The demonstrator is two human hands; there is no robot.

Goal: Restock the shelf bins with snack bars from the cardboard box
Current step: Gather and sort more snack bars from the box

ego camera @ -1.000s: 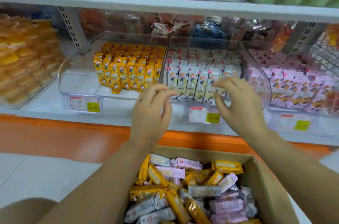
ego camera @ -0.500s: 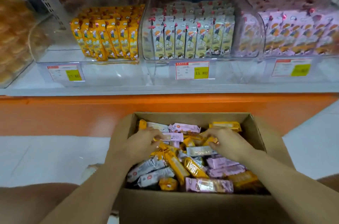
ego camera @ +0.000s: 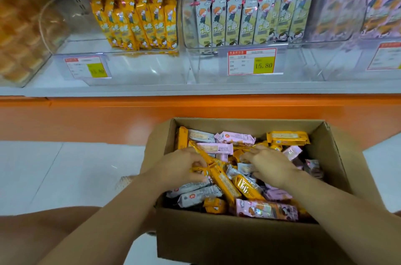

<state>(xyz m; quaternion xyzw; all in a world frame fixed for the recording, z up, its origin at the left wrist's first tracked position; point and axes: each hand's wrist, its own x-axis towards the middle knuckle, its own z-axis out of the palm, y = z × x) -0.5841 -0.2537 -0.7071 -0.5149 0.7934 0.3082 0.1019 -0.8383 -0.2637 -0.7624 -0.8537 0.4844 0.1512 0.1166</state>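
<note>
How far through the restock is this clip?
Done: yellow bin and grey-green bin hold standing rows, with bare floor in front. In hand: left hand grips yellow bars; right hand rummages. Left: the cardboard box remains heaped with mixed bars.

The middle bin's price tag (ego camera: 252, 61) reads 15.80; its grey bars (ego camera: 245, 21) say 乐吧.

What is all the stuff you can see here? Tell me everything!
cardboard box: one, brown, on the floor below the shelf
loose snack bars: many, yellow, pink and grey-white, jumbled in the box
yellow bars bin: one, clear, shelf left of centre
white bars bin: one, clear, shelf centre
pink bars bin: one, clear, shelf right
price tags: three, red-edged white with yellow, bin fronts
left hand: gripping a yellow bar in the box
right hand: in the box, fingers hidden among bars
</note>
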